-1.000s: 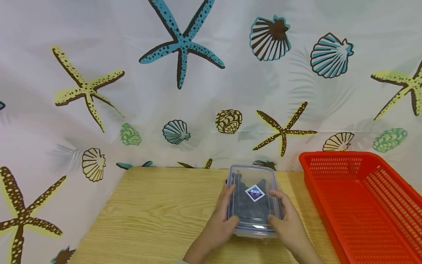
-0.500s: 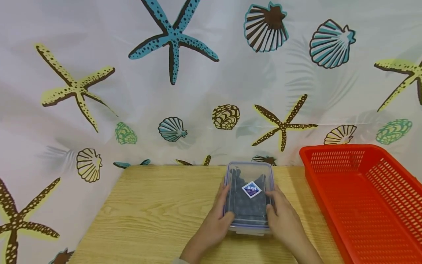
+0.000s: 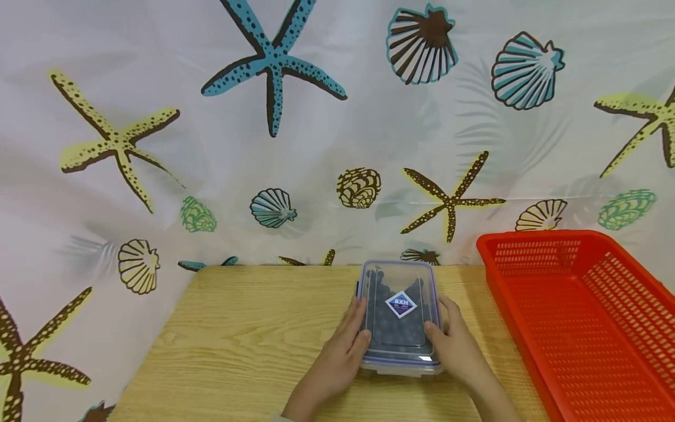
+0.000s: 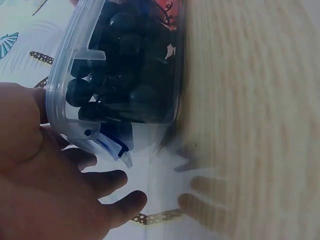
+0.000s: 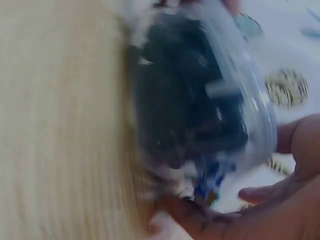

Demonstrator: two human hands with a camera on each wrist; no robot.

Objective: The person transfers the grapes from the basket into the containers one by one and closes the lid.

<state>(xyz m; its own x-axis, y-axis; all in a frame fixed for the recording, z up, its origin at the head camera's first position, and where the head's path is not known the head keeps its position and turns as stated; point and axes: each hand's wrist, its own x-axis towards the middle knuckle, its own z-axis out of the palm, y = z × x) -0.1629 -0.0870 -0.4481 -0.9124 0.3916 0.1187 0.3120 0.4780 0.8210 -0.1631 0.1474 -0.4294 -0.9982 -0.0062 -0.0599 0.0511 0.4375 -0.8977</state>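
A clear plastic food container (image 3: 398,351) sits on the wooden table, its lid edged in purple-blue and carrying a diamond "BXH" label (image 3: 401,304). Dark round fruit (image 4: 122,60) fills much of it. Along its left side lies my left hand (image 3: 337,351), thumb at the lid's rim; the left wrist view shows the other fingers straight and spread beside a side clip (image 4: 114,146) that sticks out. My right hand (image 3: 461,346) holds the right side, thumb over the lid edge and fingers bent along the wall. That side is blurred in the right wrist view.
A red plastic basket (image 3: 519,340) with perforated walls stands right of the container. The wooden table (image 3: 237,340) stretches to the left. Behind it hangs a white cloth (image 3: 327,152) printed with starfish and shells.
Both hands have shifted on the container's sides: the left thumb has drawn back to the lid's edge, and the right fingers have moved outward. The head view has shifted slightly.
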